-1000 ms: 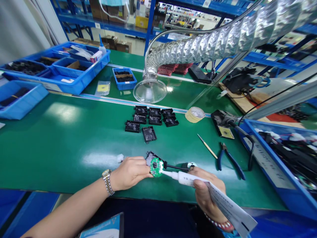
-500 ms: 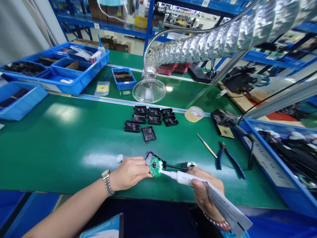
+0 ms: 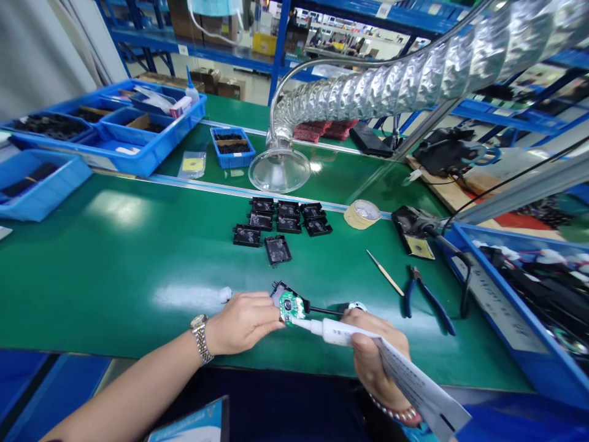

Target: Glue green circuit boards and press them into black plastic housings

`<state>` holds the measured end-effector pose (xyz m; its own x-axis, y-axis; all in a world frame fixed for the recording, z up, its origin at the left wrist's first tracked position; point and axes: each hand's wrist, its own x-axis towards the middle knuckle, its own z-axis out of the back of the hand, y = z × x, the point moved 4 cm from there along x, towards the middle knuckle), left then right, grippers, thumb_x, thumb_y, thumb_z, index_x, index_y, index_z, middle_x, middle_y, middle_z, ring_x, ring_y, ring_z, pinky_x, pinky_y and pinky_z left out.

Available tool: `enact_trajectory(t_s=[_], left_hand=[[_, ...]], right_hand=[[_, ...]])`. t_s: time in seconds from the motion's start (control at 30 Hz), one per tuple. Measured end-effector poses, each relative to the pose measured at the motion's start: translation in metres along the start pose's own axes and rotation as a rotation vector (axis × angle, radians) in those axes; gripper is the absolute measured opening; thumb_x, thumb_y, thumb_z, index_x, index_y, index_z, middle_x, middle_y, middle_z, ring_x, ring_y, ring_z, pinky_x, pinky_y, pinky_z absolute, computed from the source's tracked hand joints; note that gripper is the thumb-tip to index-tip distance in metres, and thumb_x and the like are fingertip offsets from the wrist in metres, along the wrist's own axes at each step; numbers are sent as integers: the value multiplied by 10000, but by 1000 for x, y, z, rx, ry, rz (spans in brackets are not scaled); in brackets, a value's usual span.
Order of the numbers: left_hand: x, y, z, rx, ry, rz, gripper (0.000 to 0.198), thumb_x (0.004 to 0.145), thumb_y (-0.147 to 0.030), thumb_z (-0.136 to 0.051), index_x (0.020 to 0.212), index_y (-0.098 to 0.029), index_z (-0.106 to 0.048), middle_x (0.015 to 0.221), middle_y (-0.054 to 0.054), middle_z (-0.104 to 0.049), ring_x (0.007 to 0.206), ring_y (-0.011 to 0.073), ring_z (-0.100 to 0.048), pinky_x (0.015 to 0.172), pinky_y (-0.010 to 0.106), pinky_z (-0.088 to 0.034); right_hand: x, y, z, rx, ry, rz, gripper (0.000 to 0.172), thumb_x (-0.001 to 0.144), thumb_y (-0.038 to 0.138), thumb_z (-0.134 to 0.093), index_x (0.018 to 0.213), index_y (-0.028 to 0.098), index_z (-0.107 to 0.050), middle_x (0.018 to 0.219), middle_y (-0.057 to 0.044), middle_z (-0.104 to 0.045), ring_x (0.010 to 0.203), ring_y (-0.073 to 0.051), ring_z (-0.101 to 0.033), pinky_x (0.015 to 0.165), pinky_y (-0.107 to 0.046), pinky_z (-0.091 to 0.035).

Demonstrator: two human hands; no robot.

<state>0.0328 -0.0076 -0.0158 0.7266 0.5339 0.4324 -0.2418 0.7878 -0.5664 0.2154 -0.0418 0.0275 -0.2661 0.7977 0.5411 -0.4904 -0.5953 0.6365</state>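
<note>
Between the fingers of my left hand (image 3: 243, 322) is a small green circuit board (image 3: 288, 302) with white blobs along its right side. Behind the board a black plastic housing (image 3: 283, 286) shows, with a black cable (image 3: 324, 311) running right toward my other hand. My right hand (image 3: 380, 344) is closed around a white glue tube (image 3: 343, 332). Its nozzle tip meets the board's lower edge. A dark round part with a light face (image 3: 356, 306) peeks out beyond my right fingers; whether they grip it is hidden. A white cap (image 3: 225, 294) lies left of the board.
Several black housings (image 3: 278, 249) lie in rows ahead. A fume hood (image 3: 280, 170) on a foil duct hangs above the bench. To the right are a tape roll (image 3: 362, 215), a thin stick (image 3: 385, 272), pliers (image 3: 430, 301) and a blue bin (image 3: 510, 307); blue trays (image 3: 142, 156) stand left.
My right hand and the glue tube have shifted slightly left, and the nozzle tip has moved from the board's right side to its lower edge. My left hand keeps its hold.
</note>
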Motion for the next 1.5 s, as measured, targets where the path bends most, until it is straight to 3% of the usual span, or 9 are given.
enact_trajectory(t_s=[0.5, 1.5], left_hand=[[-1, 0, -1, 11, 25, 12, 362, 930, -275, -293, 689, -148, -531, 594, 10, -448, 580, 129, -390, 539, 252, -321], [0, -2, 0, 39, 30, -6, 369, 932, -278, -289, 700, -145, -544, 589, 14, -456, 578, 130, -401, 533, 240, -325]], right_hand=[[3, 0, -7, 94, -25, -6, 361, 934, 292, -335, 609, 183, -448, 532, 20, -385, 480, -102, -381, 455, -255, -285], [9, 8, -3, -108, 48, -6, 365, 938, 273, -307, 603, 188, -425, 523, 20, -383, 477, -109, -376, 470, -255, -285]])
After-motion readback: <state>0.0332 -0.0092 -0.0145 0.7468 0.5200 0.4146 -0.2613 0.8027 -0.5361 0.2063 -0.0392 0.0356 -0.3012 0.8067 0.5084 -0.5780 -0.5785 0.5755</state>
